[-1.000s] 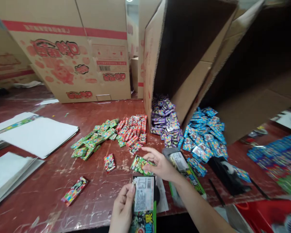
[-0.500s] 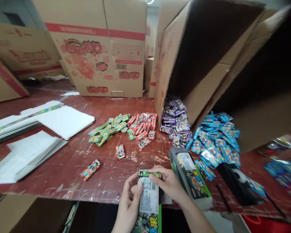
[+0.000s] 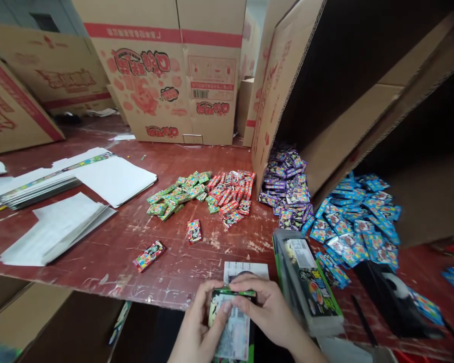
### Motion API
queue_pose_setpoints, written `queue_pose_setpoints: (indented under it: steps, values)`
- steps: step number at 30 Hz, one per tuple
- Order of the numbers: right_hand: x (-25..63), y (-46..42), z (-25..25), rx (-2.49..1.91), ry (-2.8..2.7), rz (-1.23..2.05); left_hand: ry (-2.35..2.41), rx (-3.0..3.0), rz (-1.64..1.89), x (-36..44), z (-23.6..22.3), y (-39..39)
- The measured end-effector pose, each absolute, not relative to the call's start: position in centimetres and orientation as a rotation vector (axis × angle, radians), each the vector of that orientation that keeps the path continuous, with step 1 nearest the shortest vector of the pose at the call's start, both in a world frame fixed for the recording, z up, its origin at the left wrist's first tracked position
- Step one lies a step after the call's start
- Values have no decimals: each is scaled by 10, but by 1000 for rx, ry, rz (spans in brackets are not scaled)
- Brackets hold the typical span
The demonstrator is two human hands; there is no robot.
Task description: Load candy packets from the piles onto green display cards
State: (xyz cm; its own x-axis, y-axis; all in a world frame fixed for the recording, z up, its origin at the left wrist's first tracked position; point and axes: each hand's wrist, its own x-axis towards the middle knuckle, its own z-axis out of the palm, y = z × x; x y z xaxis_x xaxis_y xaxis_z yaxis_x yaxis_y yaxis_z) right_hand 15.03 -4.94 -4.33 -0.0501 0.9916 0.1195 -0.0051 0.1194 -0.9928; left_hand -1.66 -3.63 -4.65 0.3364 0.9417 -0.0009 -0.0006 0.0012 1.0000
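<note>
At the table's front edge, my left hand (image 3: 204, 322) and my right hand (image 3: 267, 307) both grip a small green-and-black printed box (image 3: 230, 333) with a white label. My left thumb lies on the label, and the fingers of both hands are closed around the box's top end. Just beyond my fingers a white printed sheet (image 3: 255, 268) lies on the table. To the right of my right hand is a clear-wrapped pack of similar boxes (image 3: 314, 297). Two red candy packets, one nearer (image 3: 149, 256) and one farther (image 3: 194, 232), lie apart to the left.
Piles of green packets (image 3: 177, 194), red packets (image 3: 232, 191), purple packets (image 3: 285, 186) and blue packets (image 3: 355, 222) spread across the red table (image 3: 109, 242). Tipped cartons (image 3: 276, 91) stand behind them. White card sheets (image 3: 117, 179) lie left, a black object with a white roll (image 3: 399, 297) right.
The view has shifted, so the table items appear farther right. The box sits lower and nearer me, my fingers have closed over its top end, and the printed sheet beyond now shows.
</note>
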Motion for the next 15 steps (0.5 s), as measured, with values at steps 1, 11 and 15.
queue_pose_setpoints:
  steps: [1, 11, 15]
  values:
    - [151, -50, -46, -1097, -1283, 1182, 958, 1340, 950, -16, -46, -36]
    - [146, -66, -65, -1161, -1016, 1140, 1067, 1358, 852, -21, -51, -30]
    - [127, -68, -71, -1185, -914, 1013, 1077, 1420, 906, -20, -56, -28]
